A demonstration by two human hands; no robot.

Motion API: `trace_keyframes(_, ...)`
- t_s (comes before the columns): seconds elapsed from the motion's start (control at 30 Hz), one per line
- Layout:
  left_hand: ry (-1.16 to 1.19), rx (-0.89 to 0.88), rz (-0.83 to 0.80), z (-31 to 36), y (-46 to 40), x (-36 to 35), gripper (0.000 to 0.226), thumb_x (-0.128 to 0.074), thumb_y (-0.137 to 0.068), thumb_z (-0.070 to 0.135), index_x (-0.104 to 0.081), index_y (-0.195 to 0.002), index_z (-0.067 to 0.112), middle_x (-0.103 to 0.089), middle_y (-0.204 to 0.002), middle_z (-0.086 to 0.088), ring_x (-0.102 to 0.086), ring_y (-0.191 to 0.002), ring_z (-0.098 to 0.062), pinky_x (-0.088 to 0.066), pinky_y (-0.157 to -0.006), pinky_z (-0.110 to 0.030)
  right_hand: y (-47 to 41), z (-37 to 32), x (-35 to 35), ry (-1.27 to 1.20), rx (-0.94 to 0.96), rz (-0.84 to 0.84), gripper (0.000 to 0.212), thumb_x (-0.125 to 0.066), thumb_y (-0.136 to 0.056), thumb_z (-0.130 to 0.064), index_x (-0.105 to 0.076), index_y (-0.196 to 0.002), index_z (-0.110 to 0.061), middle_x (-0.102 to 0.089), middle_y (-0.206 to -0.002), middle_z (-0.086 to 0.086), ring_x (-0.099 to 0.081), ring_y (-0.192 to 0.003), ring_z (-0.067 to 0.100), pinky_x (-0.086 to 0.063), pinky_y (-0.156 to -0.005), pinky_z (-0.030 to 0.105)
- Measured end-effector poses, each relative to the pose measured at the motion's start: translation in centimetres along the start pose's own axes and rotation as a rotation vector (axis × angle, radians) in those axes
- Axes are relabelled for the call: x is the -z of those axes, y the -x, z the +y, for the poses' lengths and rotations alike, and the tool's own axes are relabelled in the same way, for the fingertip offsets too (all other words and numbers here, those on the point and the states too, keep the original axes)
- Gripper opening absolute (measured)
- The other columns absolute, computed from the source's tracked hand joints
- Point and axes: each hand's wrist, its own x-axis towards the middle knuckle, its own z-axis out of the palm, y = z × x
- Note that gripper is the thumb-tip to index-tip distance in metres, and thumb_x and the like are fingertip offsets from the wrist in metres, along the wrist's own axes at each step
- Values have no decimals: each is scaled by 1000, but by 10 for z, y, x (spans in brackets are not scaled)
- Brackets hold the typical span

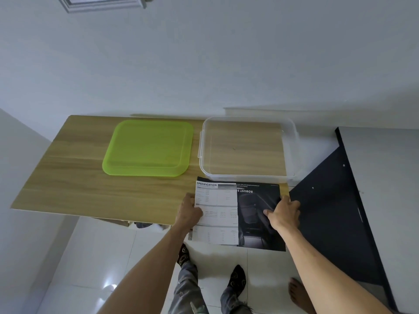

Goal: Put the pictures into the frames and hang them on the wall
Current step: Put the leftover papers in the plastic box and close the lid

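Two printed sheets overlap at the front right of the wooden table (74, 177) and jut past its near edge. On top lies a white specification sheet (221, 214); under it is a dark picture of car seats (258, 214). My left hand (189, 210) grips the white sheet's left edge, thumb on top. At the dark picture's right edge, my right hand (284, 213) holds it, thumb on the print. A pale picture frame (102, 3) hangs on the wall at the top left, partly cut off.
A green plastic lid (147, 148) lies flat at the table's middle. A clear plastic box (292, 141) stands at the back right, overhanging the table's right edge. A dark panel (335, 211) leans at the right. Below are white floor tiles, my socked feet and another person's bare foot (298, 293).
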Motion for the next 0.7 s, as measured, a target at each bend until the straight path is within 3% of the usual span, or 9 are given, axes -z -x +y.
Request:
trace_keyframes(0.07,116,28,-42,-6,4,6,52,-58,-73,-7,-51,-118,18,-67,-97,-8,-67,-87,-29,-59,-73,-47,2,3,1,17,-6,-1,66,-77,-85,-35,-38,-133,-12,-34,-131,18,-46,-115,37,-51,-85,48)
trace_keyframes(0.2,332,85,-74,-19,17,12,54,-63,-77,-14,-54,-119,19,-70,-90,-14,-68,-77,-26,-55,-61,-34,10,13,-2,35,-28,15,64,-71,-86,-49,-38,-131,-19,-30,-132,18,-39,-120,38,-51,-88,52)
trace_keyframes(0.37,508,116,-159,-34,28,22,54,-63,-78,-21,-55,-117,16,-75,-92,-15,-71,-75,-27,-57,-58,-33,21,24,-2,-176,-76,-81,70,-68,-86,-52,-36,-140,-21,-34,-135,18,-54,-103,39,-50,-84,41)
trace_keyframes(0.43,535,108,-184,-37,30,30,53,-63,-78,-21,-56,-115,17,-75,-92,-15,-72,-73,-25,-57,-57,-31,25,25,1,-318,-63,-126,66,-70,-86,-46,-44,-140,-18,-47,-139,13,-56,-114,37,-46,-87,39)
trace_keyframes(0.5,541,86,-196,-38,30,40,55,-65,-77,-21,-56,-116,17,-74,-93,-17,-72,-73,-25,-57,-57,-31,29,26,4,-513,-38,-135,46,-74,-85,-34,-58,-125,-16,-62,-127,7,-60,-109,29,-49,-90,40)
trace_keyframes(0.57,534,47,-212,-39,29,52,58,-67,-76,-20,-55,-119,17,-73,-98,-21,-73,-79,-29,-59,-64,-36,37,28,9,-688,-47,-170,32,-77,-84,-19,-64,-113,-15,-68,-113,4,-63,-95,19,-50,-82,36)
trace_keyframes(0.7,516,-35,-219,-36,33,73,60,-68,-75,-19,-57,-121,17,-71,-103,-22,-72,-86,-33,-59,-71,-41,58,26,25,-809,-19,-280,33,-77,-83,-8,-65,-113,-18,-72,-107,4,-68,-90,19,-49,-56,22)
